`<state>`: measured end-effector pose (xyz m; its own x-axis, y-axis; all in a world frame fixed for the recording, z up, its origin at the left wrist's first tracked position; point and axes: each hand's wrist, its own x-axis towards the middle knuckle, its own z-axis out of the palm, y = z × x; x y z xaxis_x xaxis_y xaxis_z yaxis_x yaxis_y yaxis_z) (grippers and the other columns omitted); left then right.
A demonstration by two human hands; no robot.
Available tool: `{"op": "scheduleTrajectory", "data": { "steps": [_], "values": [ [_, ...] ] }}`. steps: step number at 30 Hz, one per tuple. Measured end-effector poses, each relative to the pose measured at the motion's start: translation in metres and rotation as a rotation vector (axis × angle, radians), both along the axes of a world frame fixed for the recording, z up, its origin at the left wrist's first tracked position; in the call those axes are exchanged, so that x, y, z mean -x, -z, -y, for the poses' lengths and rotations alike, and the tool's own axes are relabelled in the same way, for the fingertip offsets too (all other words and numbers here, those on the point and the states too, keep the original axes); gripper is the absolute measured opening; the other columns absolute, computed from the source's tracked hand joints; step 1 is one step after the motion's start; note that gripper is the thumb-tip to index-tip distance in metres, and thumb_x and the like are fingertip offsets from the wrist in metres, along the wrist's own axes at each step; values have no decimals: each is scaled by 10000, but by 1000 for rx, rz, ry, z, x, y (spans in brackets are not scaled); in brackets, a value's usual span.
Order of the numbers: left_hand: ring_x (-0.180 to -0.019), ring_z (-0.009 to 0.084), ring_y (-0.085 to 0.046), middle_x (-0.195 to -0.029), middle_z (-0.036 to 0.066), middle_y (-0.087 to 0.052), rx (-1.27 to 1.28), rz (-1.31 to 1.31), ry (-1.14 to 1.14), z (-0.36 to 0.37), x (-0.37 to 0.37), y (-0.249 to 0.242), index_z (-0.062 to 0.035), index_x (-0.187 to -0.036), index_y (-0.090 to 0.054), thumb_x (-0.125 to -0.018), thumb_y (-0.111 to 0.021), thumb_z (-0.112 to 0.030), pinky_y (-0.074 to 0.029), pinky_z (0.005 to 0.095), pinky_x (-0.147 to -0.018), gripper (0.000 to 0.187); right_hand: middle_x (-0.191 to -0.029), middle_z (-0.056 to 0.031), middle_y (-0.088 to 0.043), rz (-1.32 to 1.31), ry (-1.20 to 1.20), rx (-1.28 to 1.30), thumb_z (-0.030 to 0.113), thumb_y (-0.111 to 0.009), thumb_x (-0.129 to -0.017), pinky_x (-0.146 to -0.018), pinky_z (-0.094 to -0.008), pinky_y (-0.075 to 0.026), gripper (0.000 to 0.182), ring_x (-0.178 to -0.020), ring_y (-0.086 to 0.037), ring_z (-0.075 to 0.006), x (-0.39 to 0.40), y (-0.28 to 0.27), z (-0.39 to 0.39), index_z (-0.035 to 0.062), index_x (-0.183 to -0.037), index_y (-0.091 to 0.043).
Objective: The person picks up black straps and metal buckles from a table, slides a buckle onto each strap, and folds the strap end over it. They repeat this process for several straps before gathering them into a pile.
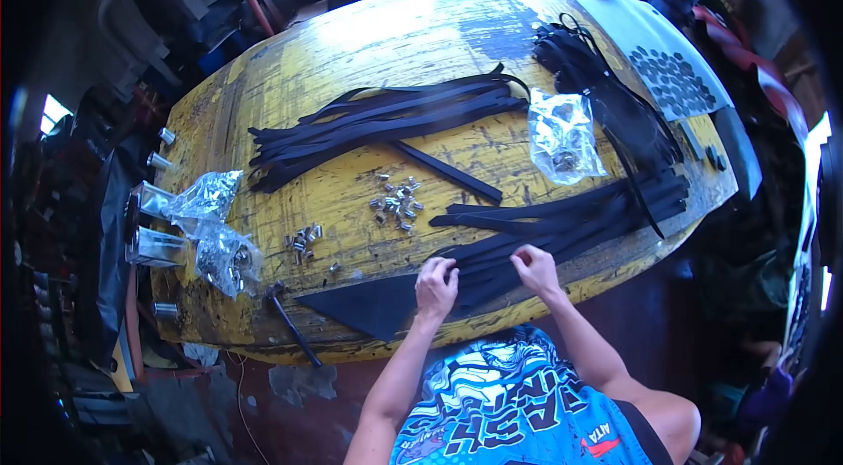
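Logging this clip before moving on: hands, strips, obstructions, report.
Left hand and right hand at black strips, grip unclear. Strips lie bunched, overlapping. Loose metal pieces nearby, apart from both hands.

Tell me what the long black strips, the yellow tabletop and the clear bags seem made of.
Long black strips: perhaps fabric webbing or leather; flat, mostly matt, some bending in curves.
Yellow tabletop: probably painted wood, scuffed, with dark worn patches.
Clear bags: most likely thin plastic, see-through, with crinkles catching glossy highlights.
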<state>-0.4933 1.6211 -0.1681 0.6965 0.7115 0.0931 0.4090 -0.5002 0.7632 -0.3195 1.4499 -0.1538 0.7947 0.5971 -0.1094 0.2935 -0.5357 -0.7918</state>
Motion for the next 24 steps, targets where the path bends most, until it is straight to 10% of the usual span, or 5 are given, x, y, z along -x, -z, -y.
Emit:
{"op": "scheduleTrajectory", "data": {
  "steps": [12,21,24],
  "values": [
    [-1039,298,-543,-1090,113,-542,-245,-209,-440,-99,-52,19,-80,-1085,-662,-756,-755,-161,-450,412,-907,352,-840,-122,-664,182,166,-24,97,-685,-812,-710,-378,-517,94,-769,-658,-287,-57,-1,77,23,-870,-678],
    [-844,287,-620,-862,78,-651,-275,-59,427,51,-76,-15,-93,-839,-691,-781,-734,-243,-492,396,-776,166,-1016,-113,-588,239,-77,124,79,-693,-791,-833,-400,-498,239,-951,-586,-302,-65,8,106,125,-1024,-725],
    [-929,276,-608,-923,69,-633,-294,-91,365,86,-72,-9,-94,-934,-705,-767,-761,-252,-484,390,-827,236,-1054,-79,-569,310,-197,97,83,-729,-746,-849,-396,-471,304,-953,-537,-274,-46,3,90,141,-1044,-727]
  ]
}}
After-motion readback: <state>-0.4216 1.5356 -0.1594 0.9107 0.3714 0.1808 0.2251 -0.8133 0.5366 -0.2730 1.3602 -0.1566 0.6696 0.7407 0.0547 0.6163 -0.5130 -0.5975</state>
